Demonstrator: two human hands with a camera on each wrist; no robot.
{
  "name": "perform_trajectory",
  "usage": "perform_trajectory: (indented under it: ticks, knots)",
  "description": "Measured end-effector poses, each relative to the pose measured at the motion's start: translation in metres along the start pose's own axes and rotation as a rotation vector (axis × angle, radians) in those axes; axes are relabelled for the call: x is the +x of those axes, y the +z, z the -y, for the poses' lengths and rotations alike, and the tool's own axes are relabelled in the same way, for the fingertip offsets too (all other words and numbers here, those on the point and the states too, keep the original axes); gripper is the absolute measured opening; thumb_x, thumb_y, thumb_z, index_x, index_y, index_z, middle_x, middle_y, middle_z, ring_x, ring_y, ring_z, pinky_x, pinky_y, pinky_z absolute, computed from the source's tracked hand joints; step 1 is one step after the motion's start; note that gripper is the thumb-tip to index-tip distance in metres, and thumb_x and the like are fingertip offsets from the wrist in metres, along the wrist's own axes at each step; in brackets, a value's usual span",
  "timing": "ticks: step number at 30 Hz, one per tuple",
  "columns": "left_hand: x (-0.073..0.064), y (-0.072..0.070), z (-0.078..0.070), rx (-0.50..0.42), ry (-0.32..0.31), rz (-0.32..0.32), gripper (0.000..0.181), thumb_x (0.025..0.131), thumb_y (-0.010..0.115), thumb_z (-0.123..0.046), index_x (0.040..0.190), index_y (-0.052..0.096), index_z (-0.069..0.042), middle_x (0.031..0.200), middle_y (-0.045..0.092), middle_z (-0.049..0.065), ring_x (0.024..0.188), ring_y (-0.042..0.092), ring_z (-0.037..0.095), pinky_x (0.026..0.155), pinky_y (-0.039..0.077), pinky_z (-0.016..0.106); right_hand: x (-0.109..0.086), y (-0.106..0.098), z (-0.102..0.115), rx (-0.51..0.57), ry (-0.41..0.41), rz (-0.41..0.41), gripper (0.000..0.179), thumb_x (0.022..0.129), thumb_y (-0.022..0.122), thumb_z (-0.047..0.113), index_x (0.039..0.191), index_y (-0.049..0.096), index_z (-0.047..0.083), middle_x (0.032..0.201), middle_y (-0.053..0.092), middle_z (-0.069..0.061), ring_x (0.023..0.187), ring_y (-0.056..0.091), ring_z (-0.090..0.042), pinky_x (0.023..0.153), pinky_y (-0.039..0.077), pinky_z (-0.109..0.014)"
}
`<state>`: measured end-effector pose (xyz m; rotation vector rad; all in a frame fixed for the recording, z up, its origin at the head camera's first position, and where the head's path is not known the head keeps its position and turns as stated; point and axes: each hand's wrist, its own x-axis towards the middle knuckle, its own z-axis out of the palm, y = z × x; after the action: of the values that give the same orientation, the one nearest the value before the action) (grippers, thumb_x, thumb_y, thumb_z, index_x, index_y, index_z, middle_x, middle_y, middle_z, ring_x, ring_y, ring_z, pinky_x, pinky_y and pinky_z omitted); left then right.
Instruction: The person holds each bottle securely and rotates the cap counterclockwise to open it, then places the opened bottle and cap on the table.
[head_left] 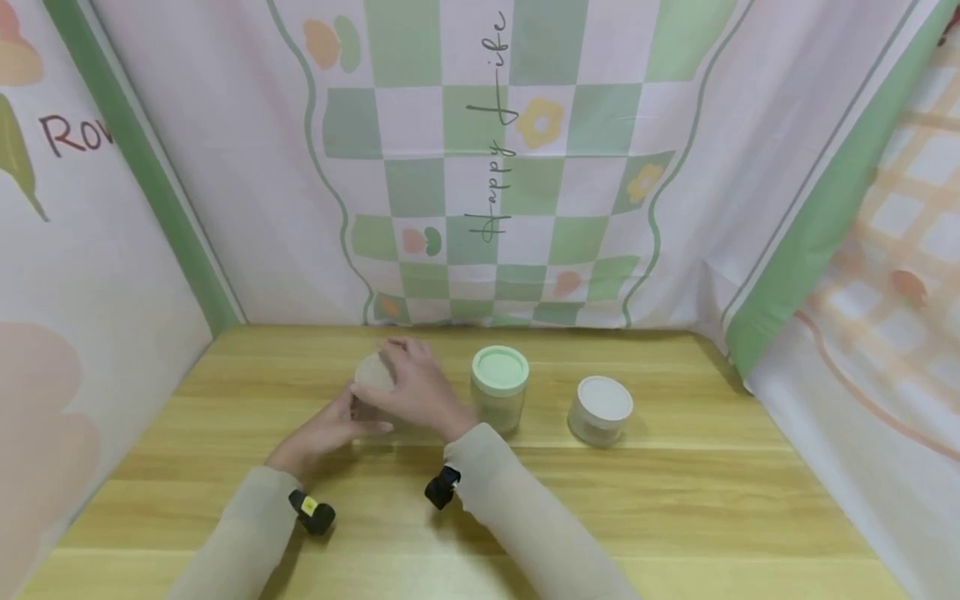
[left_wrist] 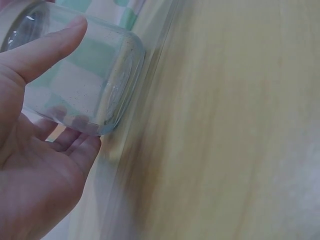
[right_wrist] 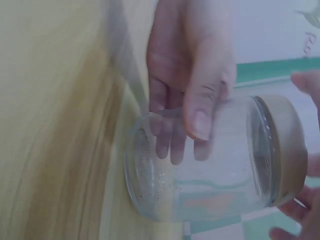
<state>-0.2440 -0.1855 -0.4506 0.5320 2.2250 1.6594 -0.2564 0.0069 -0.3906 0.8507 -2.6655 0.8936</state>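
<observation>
Left hand (head_left: 322, 432)'s gripping a jar (right_wrist: 230, 155) left of the green lid (head_left: 501, 369), ideally steadying it; right hand (head_left: 420, 390)'s reaching round the beige lid (right_wrist: 291, 150), can't tell if pinching.

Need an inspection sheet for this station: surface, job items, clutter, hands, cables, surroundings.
Surface: wood-grain table.
Job items: clear jar with beige lid on; whether it is fully seated, can't tell.
Clutter: green-lidded jar just right of the hands, white-lidded jar further right, both upright.
Hands: left hand grips the clear jar's side; right hand is at the lid, grip unclear. Black device on each wrist.
Cables: nothing seen.
Surroundings: checkered cloth behind, printed cloths at both sides.
</observation>
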Motion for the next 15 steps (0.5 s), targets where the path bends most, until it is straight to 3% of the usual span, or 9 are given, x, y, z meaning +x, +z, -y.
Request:
perform_trajectory:
  ticks: [4, 8, 15]
  knots:
    - [-0.001, 0.000, 0.000, 0.011, -0.007, -0.009, 0.104, 0.090, 0.076, -0.027, 0.161, 0.001, -0.019, 0.167, 0.002, 0.011, 0.150, 0.005, 0.040, 0.112, 0.007, 0.071, -0.001, 0.005, 0.005, -0.178, 0.008, -0.104, 0.079, 0.084, 0.063, 0.072, 0.138, 0.058, 0.015, 0.132, 0.054, -0.007, 0.118, 0.046, -0.022, 0.096, 0.040, -0.041]
    - [0.000, 0.000, -0.001, 0.002, 0.007, 0.000, 0.100, 0.091, 0.074, -0.024, 0.161, 0.003, -0.019, 0.166, 0.005, 0.013, 0.149, 0.007, 0.043, 0.111, 0.009, 0.073, -0.001, 0.008, 0.007, -0.297, 0.019, -0.151, 0.081, 0.082, 0.060, 0.077, 0.134, 0.061, 0.015, 0.120, 0.056, -0.006, 0.108, 0.048, -0.020, 0.087, 0.040, -0.036]
    - [-0.001, 0.000, 0.001, -0.018, -0.032, -0.006, 0.096, 0.091, 0.075, -0.023, 0.160, 0.008, -0.015, 0.165, 0.008, 0.014, 0.148, 0.007, 0.043, 0.110, 0.007, 0.075, -0.003, 0.012, 0.006, -0.306, -0.014, -0.185, 0.078, 0.081, 0.067, 0.072, 0.127, 0.065, 0.009, 0.107, 0.053, -0.007, 0.094, 0.046, -0.018, 0.082, 0.041, -0.031]
